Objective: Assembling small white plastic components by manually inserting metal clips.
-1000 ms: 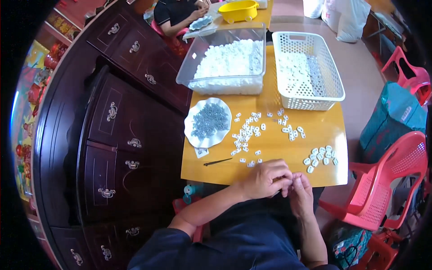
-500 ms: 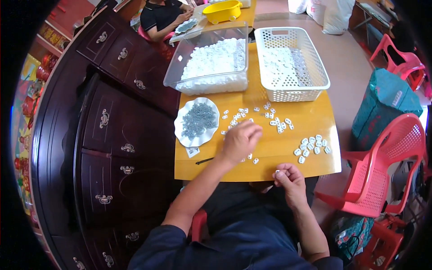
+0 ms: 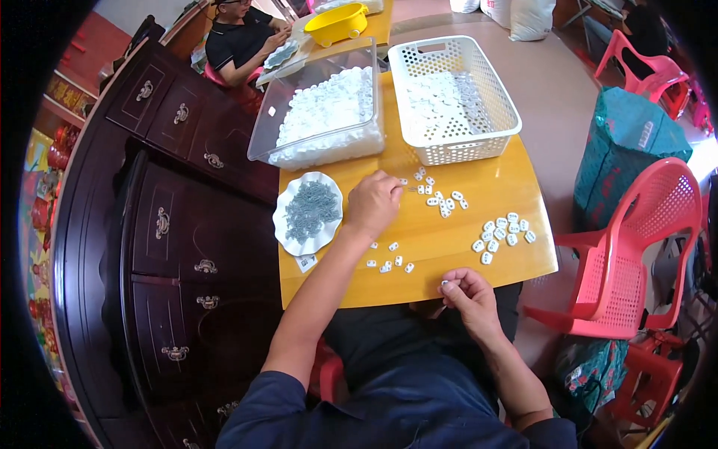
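My left hand [image 3: 376, 203] is over the table between the white wavy-edged plate [image 3: 282, 238] and a loose cluster of small white plastic pieces [image 3: 441, 202]. Its fingers are curled together, and what they hold, if anything, is hidden. Close to its fingertips lie a white piece and a thin metal bit. On the plate is a heap of small grey metal pieces [image 3: 310, 209], like screws. At the table's near edge my right hand [image 3: 473, 303] pinches a small white plastic piece [image 3: 445, 283] between thumb and fingers. More white pieces [image 3: 389, 266] lie between my forearms.
A clear bin [image 3: 258, 146] of white pieces and a white perforated basket [image 3: 460, 153] stand at the back. Finished-looking ovals [image 3: 501, 232] lie at right. A dark cabinet [image 3: 172, 247] flanks the left, a pink chair [image 3: 636, 254] the right. Another person [image 3: 243, 41] sits beyond.
My left hand has moved away from me over the table, toward the far pieces, uncovering nearer ones. My right hand keeps its pinch near the edge. The whole view has shifted slightly.
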Demonstrator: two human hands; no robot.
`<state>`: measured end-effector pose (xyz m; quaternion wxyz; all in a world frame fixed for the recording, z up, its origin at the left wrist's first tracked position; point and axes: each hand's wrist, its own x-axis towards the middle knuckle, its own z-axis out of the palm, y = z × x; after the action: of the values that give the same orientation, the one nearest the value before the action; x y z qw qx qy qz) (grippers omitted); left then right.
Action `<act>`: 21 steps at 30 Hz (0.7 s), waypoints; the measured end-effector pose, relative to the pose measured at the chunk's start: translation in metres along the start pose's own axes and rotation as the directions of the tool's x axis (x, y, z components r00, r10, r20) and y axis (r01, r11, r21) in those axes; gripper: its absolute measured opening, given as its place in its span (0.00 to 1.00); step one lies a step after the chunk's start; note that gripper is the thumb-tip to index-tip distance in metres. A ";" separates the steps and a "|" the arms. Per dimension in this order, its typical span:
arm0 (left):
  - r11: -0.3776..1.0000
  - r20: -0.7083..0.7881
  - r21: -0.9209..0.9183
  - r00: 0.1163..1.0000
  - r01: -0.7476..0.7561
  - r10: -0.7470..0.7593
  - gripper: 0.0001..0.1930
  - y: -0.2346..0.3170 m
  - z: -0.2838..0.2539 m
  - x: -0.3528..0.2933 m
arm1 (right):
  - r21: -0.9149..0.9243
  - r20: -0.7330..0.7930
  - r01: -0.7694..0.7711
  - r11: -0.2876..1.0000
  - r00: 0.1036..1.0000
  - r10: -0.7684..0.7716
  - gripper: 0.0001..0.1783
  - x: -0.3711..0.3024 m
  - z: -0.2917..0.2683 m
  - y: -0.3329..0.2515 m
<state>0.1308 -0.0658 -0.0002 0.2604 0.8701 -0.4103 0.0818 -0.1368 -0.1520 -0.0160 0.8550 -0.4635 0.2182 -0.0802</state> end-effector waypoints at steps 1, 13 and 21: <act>1.000 0.003 -0.005 1.000 -0.006 0.006 0.05 -0.001 0.001 0.001 | 0.007 0.009 0.005 1.000 1.000 -0.005 0.07 0.000 0.001 -0.001; 1.000 0.037 -0.025 0.999 -0.005 0.006 0.05 -0.011 0.003 0.011 | -0.066 0.024 0.027 0.997 0.999 -0.025 0.08 0.002 -0.002 0.007; 0.993 0.170 0.077 0.983 -0.084 0.070 0.05 -0.013 -0.002 0.020 | -0.076 0.019 0.005 0.997 1.000 -0.003 0.07 0.002 0.000 0.001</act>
<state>0.1538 -0.0715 0.0036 0.1848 0.8675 -0.4605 0.0358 -0.1352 -0.1520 -0.0179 0.8387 -0.4967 0.2123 -0.0692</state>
